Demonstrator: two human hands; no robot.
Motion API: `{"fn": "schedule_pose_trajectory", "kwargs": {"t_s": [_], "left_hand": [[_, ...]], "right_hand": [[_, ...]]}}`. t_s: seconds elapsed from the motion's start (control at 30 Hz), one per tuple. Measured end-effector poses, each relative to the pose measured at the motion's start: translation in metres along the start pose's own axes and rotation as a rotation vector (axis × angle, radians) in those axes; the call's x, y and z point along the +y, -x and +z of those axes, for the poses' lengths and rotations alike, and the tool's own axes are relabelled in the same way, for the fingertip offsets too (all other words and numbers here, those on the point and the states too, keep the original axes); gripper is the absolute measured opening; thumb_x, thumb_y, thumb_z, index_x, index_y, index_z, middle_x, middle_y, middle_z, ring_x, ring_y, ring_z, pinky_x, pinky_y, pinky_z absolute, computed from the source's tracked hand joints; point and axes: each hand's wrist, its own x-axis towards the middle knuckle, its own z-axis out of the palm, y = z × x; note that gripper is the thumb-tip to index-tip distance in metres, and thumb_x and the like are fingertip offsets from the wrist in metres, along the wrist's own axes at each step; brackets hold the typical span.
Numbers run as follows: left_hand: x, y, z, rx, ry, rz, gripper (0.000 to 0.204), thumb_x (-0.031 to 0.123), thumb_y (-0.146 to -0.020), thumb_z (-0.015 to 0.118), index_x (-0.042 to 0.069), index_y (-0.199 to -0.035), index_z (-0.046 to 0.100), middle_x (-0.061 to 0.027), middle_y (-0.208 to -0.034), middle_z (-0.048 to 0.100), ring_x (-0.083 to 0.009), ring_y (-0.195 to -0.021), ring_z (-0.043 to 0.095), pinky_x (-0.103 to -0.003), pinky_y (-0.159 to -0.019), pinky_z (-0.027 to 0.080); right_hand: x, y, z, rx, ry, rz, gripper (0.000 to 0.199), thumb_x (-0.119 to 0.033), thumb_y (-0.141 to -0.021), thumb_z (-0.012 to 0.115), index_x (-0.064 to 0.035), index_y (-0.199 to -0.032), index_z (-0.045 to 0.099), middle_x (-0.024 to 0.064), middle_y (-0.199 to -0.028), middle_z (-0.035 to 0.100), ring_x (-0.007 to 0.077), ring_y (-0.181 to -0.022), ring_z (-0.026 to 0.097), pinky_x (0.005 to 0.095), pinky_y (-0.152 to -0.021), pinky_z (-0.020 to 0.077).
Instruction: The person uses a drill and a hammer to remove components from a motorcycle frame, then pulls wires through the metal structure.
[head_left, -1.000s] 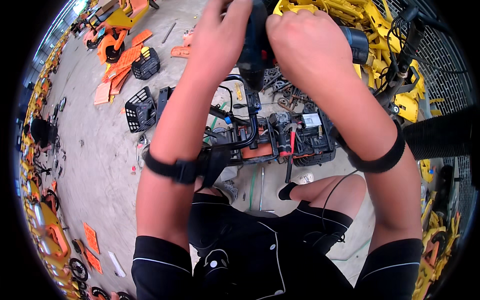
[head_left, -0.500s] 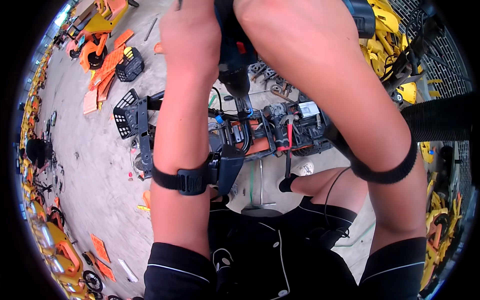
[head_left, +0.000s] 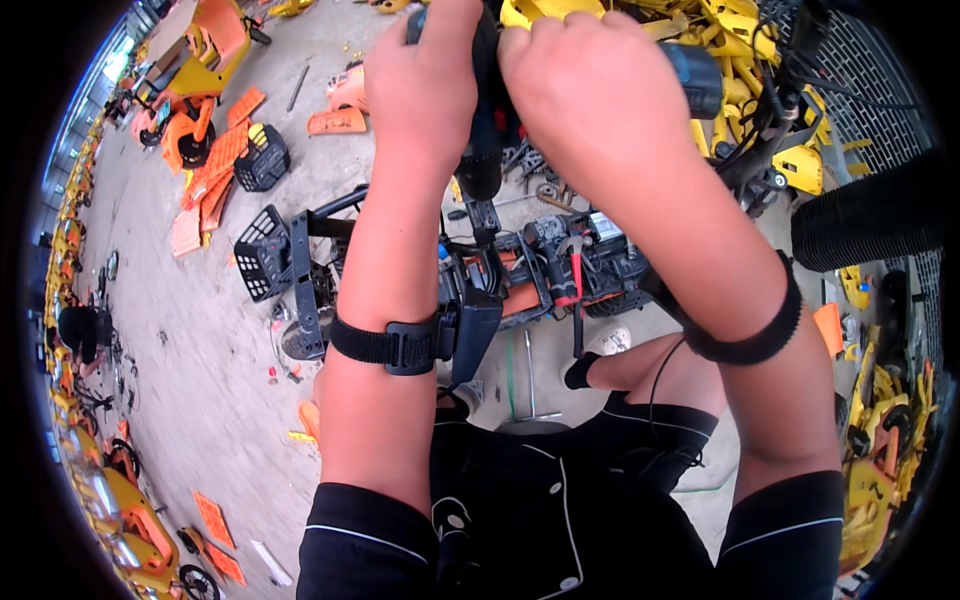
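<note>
Both hands grip one dark drill [head_left: 490, 150]; the left hand [head_left: 425, 85] and right hand [head_left: 590, 90] wrap tight around it; a black basket [head_left: 262, 158] looks empty on the floor.

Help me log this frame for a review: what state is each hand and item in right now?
left hand: closed around the dark power tool's body.
right hand: closed over the tool's rear, raised.
power tool: held upright, tip hidden, pointing down.
dismantled bike frame: lying on the floor, wiring exposed.
black basket: tipped on its side, attached to the frame's end.
second black basket: loose, standing on the floor.
</note>
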Motion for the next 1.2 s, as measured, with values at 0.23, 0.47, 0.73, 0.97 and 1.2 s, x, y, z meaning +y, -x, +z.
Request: {"fn": "schedule_pose_trajectory", "kwargs": {"t_s": [0.23, 0.47, 0.73, 0.97, 1.2], "left_hand": [[-0.003, 0.002, 0.002, -0.007, 0.241, -0.076, 0.036, 0.045, -0.095, 0.065, 0.01, -0.086, 0.066, 0.0008, -0.08, 0.064, -0.0108, -0.07, 0.057, -0.029, -0.066, 0.046], [0.006, 0.006, 0.005, 0.001, 0.295, -0.128, 0.044, 0.044, -0.097, 0.064, 0.002, -0.085, 0.065, 0.0012, -0.077, 0.06, -0.0091, -0.07, 0.05, -0.027, -0.065, 0.043], [-0.001, -0.003, -0.001, -0.01, 0.245, -0.193, 0.039, 0.048, -0.096, 0.062, 0.009, -0.091, 0.064, -0.0014, -0.084, 0.065, -0.0133, -0.074, 0.061, -0.03, -0.068, 0.049], [0.005, -0.007, 0.008, 0.034, 0.284, -0.29, 0.042, 0.045, -0.098, 0.063, 0.004, -0.088, 0.066, 0.0009, -0.08, 0.061, -0.0099, -0.072, 0.052, -0.028, -0.067, 0.044], [0.002, -0.013, 0.021, -0.042, 0.203, -0.271, 0.046, 0.046, -0.097, 0.062, 0.001, -0.094, 0.069, -0.0018, -0.082, 0.064, -0.0119, -0.073, 0.055, -0.029, -0.068, 0.045]], "right_hand": [[-0.007, -0.001, 0.017, 0.066, -0.074, 0.008, 0.007, -0.017, -0.083, 0.066, -0.013, -0.082, 0.073, 0.0036, -0.079, 0.072, 0.0214, -0.079, 0.071, 0.0347, -0.072, 0.047], [-0.013, -0.001, 0.016, 0.023, -0.019, 0.065, 0.008, -0.016, -0.083, 0.068, -0.0128, -0.087, 0.074, 0.0032, -0.081, 0.073, 0.0201, -0.083, 0.07, 0.0344, -0.073, 0.0469], [-0.014, -0.011, 0.014, -0.056, -0.035, 0.047, 0.011, -0.017, -0.084, 0.067, -0.013, -0.09, 0.076, 0.002, -0.083, 0.074, 0.0198, -0.084, 0.07, 0.0345, -0.073, 0.0473], [-0.009, -0.016, 0.022, -0.064, -0.047, 0.061, 0.011, -0.018, -0.087, 0.066, -0.0143, -0.089, 0.076, 0.0018, -0.083, 0.074, 0.0192, -0.085, 0.071, 0.0345, -0.075, 0.0476], [-0.002, -0.013, 0.026, -0.182, -0.111, 0.139, 0.014, -0.019, -0.087, 0.068, -0.0142, -0.097, 0.077, 0.0015, -0.091, 0.076, 0.0201, -0.092, 0.072, 0.0357, -0.078, 0.0481]]}}
